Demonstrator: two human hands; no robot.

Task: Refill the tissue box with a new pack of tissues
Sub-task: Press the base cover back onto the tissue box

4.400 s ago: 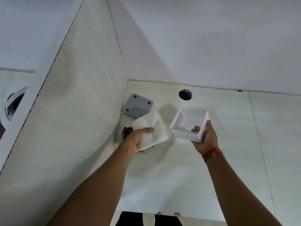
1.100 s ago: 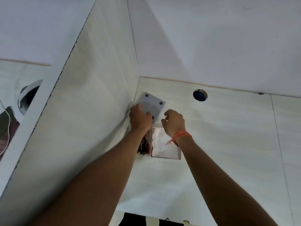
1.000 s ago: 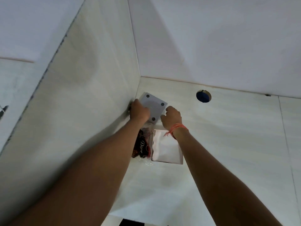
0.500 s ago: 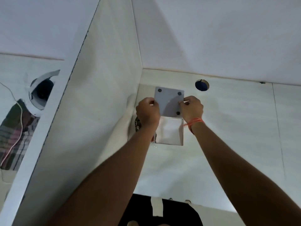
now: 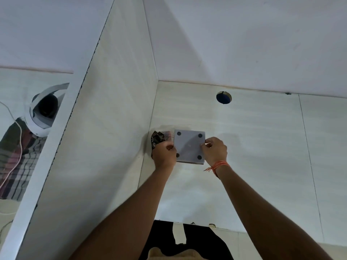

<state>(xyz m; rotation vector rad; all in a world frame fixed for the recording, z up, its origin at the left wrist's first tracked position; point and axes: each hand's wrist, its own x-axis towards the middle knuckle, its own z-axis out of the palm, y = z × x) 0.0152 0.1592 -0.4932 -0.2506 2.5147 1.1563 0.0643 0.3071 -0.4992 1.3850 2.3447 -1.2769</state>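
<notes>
Both hands pinch the grey base plate [image 5: 189,146] between them, left hand [image 5: 165,155] on its left edge, right hand [image 5: 214,151] on its right, covering the tissue box [image 5: 190,162] underneath. Dark wrapper [image 5: 158,139] just beyond the left hand.

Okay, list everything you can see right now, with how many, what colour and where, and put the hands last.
base panel: one, grey with four dark round feet, on the counter near the corner, held at both sides
wrapper: one, dark with light print, on the counter between the side wall and the panel
round hole: one, blue inside, in the counter near the back wall
counter: one, off-white
thread wristband: one, orange, on the right wrist
left hand: one, gripping the panel's left edge
right hand: one, gripping the panel's right edge
</notes>
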